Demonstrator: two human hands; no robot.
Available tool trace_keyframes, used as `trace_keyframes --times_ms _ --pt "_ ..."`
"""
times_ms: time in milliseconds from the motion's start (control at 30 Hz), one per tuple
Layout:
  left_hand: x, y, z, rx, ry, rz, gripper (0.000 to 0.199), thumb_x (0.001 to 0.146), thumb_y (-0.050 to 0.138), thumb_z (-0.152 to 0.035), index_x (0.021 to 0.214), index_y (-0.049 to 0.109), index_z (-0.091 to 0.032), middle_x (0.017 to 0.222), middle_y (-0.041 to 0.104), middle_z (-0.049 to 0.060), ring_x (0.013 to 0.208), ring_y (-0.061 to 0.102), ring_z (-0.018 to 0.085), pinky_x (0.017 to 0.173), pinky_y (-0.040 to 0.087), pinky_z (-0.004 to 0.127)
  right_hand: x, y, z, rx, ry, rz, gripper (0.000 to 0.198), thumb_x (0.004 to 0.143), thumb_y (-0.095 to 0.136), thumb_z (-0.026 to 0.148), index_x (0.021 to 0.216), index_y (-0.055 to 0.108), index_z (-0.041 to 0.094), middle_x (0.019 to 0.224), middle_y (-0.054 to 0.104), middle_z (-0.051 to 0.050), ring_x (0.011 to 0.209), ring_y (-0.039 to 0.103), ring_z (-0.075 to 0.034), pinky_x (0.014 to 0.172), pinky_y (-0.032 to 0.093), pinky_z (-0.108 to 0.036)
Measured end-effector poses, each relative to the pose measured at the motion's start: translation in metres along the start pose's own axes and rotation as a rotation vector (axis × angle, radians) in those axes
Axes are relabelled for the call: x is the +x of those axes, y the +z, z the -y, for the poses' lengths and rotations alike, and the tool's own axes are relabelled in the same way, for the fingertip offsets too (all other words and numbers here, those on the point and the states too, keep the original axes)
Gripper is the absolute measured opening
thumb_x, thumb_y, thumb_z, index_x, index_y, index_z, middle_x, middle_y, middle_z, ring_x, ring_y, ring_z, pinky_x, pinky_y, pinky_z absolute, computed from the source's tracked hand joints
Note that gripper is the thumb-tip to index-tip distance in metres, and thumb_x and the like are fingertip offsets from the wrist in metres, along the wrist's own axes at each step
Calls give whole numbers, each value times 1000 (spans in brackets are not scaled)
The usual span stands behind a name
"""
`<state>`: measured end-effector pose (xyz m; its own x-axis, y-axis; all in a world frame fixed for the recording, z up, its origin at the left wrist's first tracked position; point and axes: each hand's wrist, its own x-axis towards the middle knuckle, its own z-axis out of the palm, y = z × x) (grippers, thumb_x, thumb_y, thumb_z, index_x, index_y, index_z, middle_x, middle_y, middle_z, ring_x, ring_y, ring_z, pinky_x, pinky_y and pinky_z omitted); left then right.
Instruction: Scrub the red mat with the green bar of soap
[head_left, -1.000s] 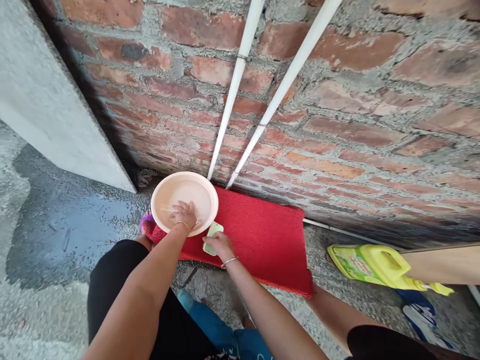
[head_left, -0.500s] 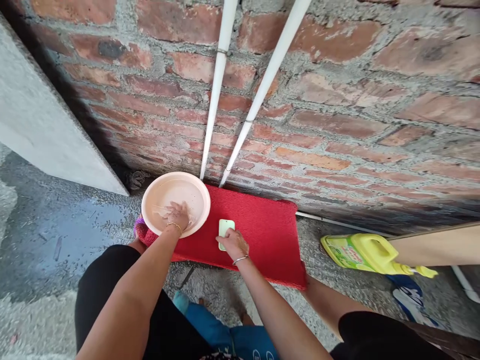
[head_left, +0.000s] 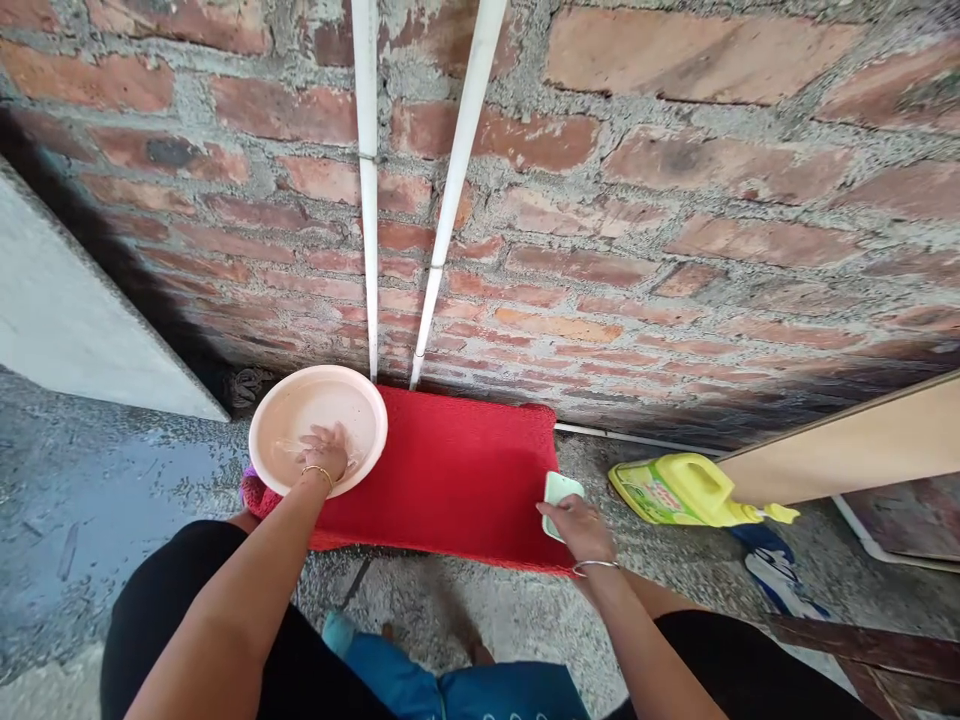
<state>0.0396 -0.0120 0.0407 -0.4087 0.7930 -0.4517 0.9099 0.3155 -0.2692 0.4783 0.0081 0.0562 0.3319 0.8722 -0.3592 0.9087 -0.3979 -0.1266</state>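
Observation:
In the head view my left hand (head_left: 325, 450) is in a pale pink basin (head_left: 262, 425), in shallow water (head_left: 356, 405), with its fingers spread. My right hand (head_left: 585, 530) grips a flat, pale green rounded block (head_left: 561, 488) with a small hole near one end, possibly the back of a scrubbing brush; its underside is hidden. The block is at the right end of a red cloth (head_left: 457, 470), which is draped over a long, low support. The basin stands on the cloth's left end.
A yellow detergent jug (head_left: 679, 490) with a pump lies on the wet concrete floor to the right, near a blue and white slipper (head_left: 780, 575). Two white pipes (head_left: 442, 230) run down the brick wall behind. A grey slab (head_left: 97, 300) leans at the left.
My right hand has carried the pale green block from the middle of the red cloth to its right end. My left hand stays in the basin. The view has shifted to the right.

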Motion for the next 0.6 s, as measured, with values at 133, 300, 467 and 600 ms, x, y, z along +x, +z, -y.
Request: trace_keyframes --times_ms 133,300,467,600 --pt "1 -2 -1 -13 -13 19 74 86 46 -44 151 20 -21 150 25 33 128 36 56 71 48 70 -21 14 93 109 -151 150 31 74 61 51 89 63 24 89 64 -6 87 63 -21 71 43 -29" --pt "7 -1 -3 -30 -24 34 76 86 48 -42 151 17 -20 151 23 34 129 35 56 72 48 70 -61 42 217 167 -281 246 33 72 63 47 96 62 24 104 62 -5 92 61 -18 72 43 -26" --pt "8 2 -4 22 -29 25 71 89 43 -41 151 17 -21 150 25 34 128 37 56 71 49 68 -87 60 270 73 -410 274 38 72 65 43 104 61 24 111 58 -7 92 61 -20 76 42 -29" --pt "4 -2 -3 66 -6 2 67 89 42 -34 151 19 -21 148 28 35 126 39 55 71 50 67 -76 54 248 -12 -482 228 36 70 67 37 103 61 25 112 56 -6 96 60 -20 78 41 -30"
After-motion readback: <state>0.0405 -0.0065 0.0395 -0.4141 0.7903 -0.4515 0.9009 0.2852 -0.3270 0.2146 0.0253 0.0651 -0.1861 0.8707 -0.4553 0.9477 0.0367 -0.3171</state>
